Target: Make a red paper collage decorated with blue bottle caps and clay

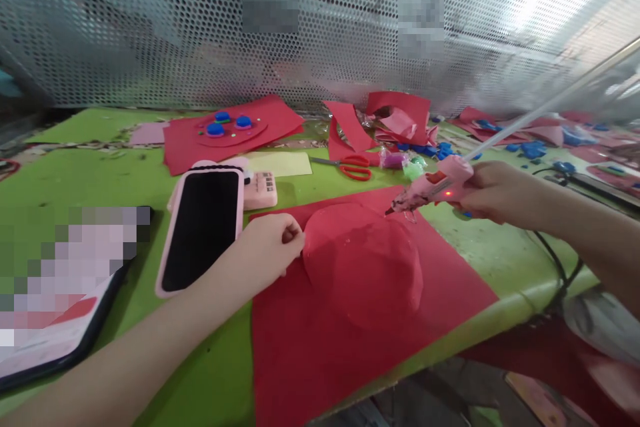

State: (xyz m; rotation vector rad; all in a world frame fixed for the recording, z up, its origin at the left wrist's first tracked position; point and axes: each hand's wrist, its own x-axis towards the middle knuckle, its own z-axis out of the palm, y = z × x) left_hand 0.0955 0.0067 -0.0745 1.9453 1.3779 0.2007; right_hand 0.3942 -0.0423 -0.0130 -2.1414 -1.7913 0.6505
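A red paper disc (363, 273) lies on a larger red sheet (300, 373) at the table's front. My left hand (274, 243) is closed in a pinch at the disc's left edge, its fingertips against that rim. My right hand (493, 193) grips a pink hot glue gun (440, 183) with a small orange light lit on its side. A long translucent glue stick (540, 107) sticks out of its back. The gun's dark nozzle points down left, just over the disc's upper right edge; whether it touches the paper I cannot tell.
Left of the sheet lie a pink-cased phone (203, 227), a pink calculator (263, 190) and a tablet (65, 293). Behind are red-handled scissors (355, 167), red paper scraps (350, 123) and blue pieces on red paper (235, 140). A black cable (557, 267) hangs at right. Perforated metal (200, 47) rises behind.
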